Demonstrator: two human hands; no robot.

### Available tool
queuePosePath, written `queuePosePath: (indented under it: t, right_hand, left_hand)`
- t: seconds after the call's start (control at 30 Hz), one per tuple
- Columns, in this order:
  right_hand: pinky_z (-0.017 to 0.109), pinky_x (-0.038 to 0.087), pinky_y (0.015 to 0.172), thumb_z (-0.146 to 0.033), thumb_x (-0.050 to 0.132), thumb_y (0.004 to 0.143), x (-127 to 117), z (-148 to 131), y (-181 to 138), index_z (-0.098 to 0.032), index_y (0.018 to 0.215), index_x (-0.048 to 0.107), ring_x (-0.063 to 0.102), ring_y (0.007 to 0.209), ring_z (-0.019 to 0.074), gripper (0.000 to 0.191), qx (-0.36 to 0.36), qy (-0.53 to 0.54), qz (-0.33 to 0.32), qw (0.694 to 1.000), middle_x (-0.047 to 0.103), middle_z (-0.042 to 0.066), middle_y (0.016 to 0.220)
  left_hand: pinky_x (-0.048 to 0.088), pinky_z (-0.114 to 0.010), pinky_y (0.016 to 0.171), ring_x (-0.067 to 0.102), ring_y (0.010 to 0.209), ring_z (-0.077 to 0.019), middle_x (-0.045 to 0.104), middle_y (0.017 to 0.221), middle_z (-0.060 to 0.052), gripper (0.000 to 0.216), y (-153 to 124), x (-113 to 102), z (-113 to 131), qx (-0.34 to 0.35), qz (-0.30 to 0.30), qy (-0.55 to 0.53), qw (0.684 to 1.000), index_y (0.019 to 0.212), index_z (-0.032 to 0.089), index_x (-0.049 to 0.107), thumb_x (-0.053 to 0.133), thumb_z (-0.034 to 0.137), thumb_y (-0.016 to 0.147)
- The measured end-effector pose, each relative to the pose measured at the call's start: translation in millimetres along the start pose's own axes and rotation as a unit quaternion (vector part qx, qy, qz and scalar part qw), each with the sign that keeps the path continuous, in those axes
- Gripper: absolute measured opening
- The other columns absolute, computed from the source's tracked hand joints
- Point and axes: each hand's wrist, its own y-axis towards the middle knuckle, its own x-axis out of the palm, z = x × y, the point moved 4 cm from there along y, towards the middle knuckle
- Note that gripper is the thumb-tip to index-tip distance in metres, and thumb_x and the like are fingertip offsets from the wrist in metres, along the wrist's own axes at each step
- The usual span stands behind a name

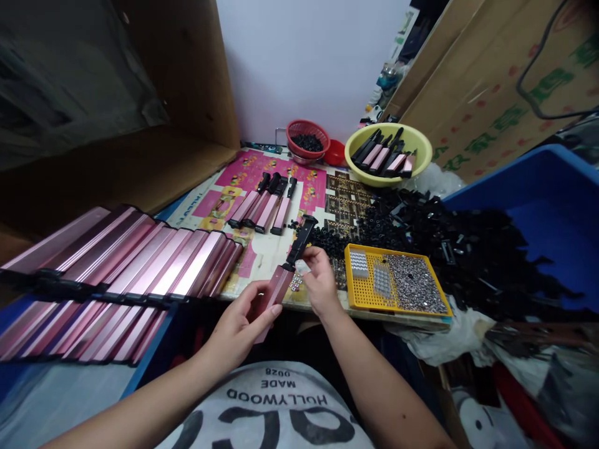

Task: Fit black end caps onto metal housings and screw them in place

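My left hand [253, 312] is wrapped around a pink metallic bar [279, 282], held tilted above the table's front edge. A black plastic end piece [302, 242] extends from the bar's upper end. My right hand [322, 284] is beside the joint, its thumb and fingers pinched together against the black piece; whatever lies between the fingertips is hidden. Just beyond, several similar pink bars with black ends [266, 209] lie side by side. Small silvery bits [296, 282] show on the table behind my hands.
Stacked pink bars [159, 265] fill the left. At right are a yellow tray [397, 307] of small metal parts, a heap of black pieces [435, 231] and a blue bin [556, 218]. Behind stand a red basket [292, 128] and a yellow bowl [425, 146] holding assembled bars.
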Motion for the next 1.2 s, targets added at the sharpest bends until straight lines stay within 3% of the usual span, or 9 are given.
queuePosePath:
  t: [0.13, 0.23, 0.33, 0.43, 0.6, 0.8, 0.93, 1.1, 1.2]
  right_hand:
    - [0.030, 0.049, 0.076, -0.034, 0.056, 0.077, 7.6, 11.6, -8.6, -0.023, 0.112, 0.049, 0.060, 0.086, 0.0161, 0.037, 0.127, 0.160, -0.074, 0.976, 0.063, 0.004, 0.097]
    - [0.028, 0.051, 0.071, -0.032, 0.067, 0.068, 3.5, 9.6, -10.8, -0.023, 0.104, 0.056, 0.060, 0.081, 0.0161, 0.038, 0.132, 0.162, -0.026, 0.978, 0.063, 0.002, 0.092]
    - [0.029, 0.051, 0.071, -0.033, 0.067, 0.068, -7.6, 2.5, -7.2, -0.021, 0.099, 0.058, 0.061, 0.075, 0.0153, 0.034, 0.136, 0.157, 0.000, 0.978, 0.063, 0.001, 0.083]
    - [0.034, 0.051, 0.076, -0.042, 0.063, 0.072, -28.8, -14.5, 5.9, -0.021, 0.113, 0.053, 0.063, 0.085, 0.0193, 0.047, 0.145, 0.126, -0.099, 0.976, 0.065, 0.005, 0.092]
    - [0.040, 0.047, 0.086, -0.072, 0.022, 0.078, -77.7, -52.2, 35.0, -0.021, 0.112, 0.054, 0.059, 0.103, 0.0213, 0.069, -0.010, 0.081, -0.013, 0.997, 0.062, 0.009, 0.109]
    - [0.040, 0.045, 0.090, -0.071, 0.022, 0.080, 9.7, -24.1, 7.7, -0.017, 0.098, 0.060, 0.064, 0.088, 0.0199, 0.068, 0.081, 0.065, -0.224, 0.969, 0.068, 0.008, 0.090]
    - [0.036, 0.049, 0.079, -0.062, 0.025, 0.084, 21.9, -10.6, 3.3, -0.017, 0.081, 0.059, 0.063, 0.073, 0.0179, 0.056, 0.064, 0.082, -0.101, 0.989, 0.065, 0.006, 0.074]
    - [0.034, 0.047, 0.078, -0.049, 0.038, 0.087, -0.9, 1.1, 8.6, -0.017, 0.089, 0.061, 0.062, 0.082, 0.0184, 0.040, 0.021, -0.011, -0.063, 0.998, 0.066, 0.007, 0.087]
    - [0.032, 0.048, 0.071, -0.045, 0.040, 0.088, -20.6, 20.6, 9.4, -0.018, 0.086, 0.060, 0.061, 0.076, 0.0178, 0.034, 0.028, -0.054, -0.014, 0.998, 0.065, 0.006, 0.083]
  left_hand:
    - [0.044, -0.024, 0.070, 0.055, 0.078, -0.0176, 0.060, 0.089, -0.001, 0.033, -1.1, -3.7, 10.9, 0.025, 0.003, 0.071, 0.997, 0.108, 0.026, 0.054, 0.060, 0.034, 0.077]
    - [0.043, -0.025, 0.075, 0.055, 0.089, -0.0207, 0.061, 0.101, -0.003, 0.037, 3.1, -8.2, 20.2, 0.047, -0.011, 0.099, 0.994, 0.109, 0.026, 0.058, 0.065, 0.034, 0.073]
    - [0.044, -0.023, 0.059, 0.057, 0.077, -0.0185, 0.062, 0.100, -0.005, 0.046, 5.5, -9.1, 18.7, -0.043, -0.115, 0.033, 0.992, 0.123, 0.028, 0.051, 0.057, 0.040, 0.079]
    - [0.043, -0.022, 0.052, 0.057, 0.070, -0.0170, 0.064, 0.095, -0.005, 0.051, -0.2, -15.5, 20.7, -0.092, -0.160, 0.002, 0.983, 0.131, 0.030, 0.045, 0.053, 0.040, 0.082]
    - [0.041, -0.031, 0.091, 0.055, 0.105, -0.0264, 0.062, 0.116, -0.004, 0.044, -12.9, -26.5, 41.7, 0.083, -0.057, 0.154, 0.983, 0.115, 0.030, 0.063, 0.067, 0.028, 0.071]
    - [0.046, -0.030, 0.080, 0.062, 0.093, -0.0239, 0.066, 0.110, -0.004, 0.048, -14.1, 9.8, 47.2, 0.162, -0.126, 0.209, 0.956, 0.121, 0.032, 0.058, 0.061, 0.022, 0.074]
    - [0.045, -0.028, 0.069, 0.062, 0.076, -0.0204, 0.068, 0.090, -0.004, 0.035, -10.2, 14.2, 50.7, 0.109, -0.114, 0.219, 0.963, 0.109, 0.026, 0.063, 0.062, 0.027, 0.074]
    - [0.039, -0.024, 0.058, 0.054, 0.065, -0.0163, 0.062, 0.075, -0.002, 0.019, 0.3, -53.8, 65.9, 0.086, -0.018, 0.281, 0.956, 0.086, 0.021, 0.060, 0.062, 0.036, 0.074]
    - [0.038, -0.030, 0.079, 0.053, 0.093, -0.0239, 0.060, 0.098, -0.006, 0.022, -2.2, -131.7, 86.9, 0.160, 0.170, 0.449, 0.862, 0.079, 0.021, 0.059, 0.066, 0.038, 0.069]
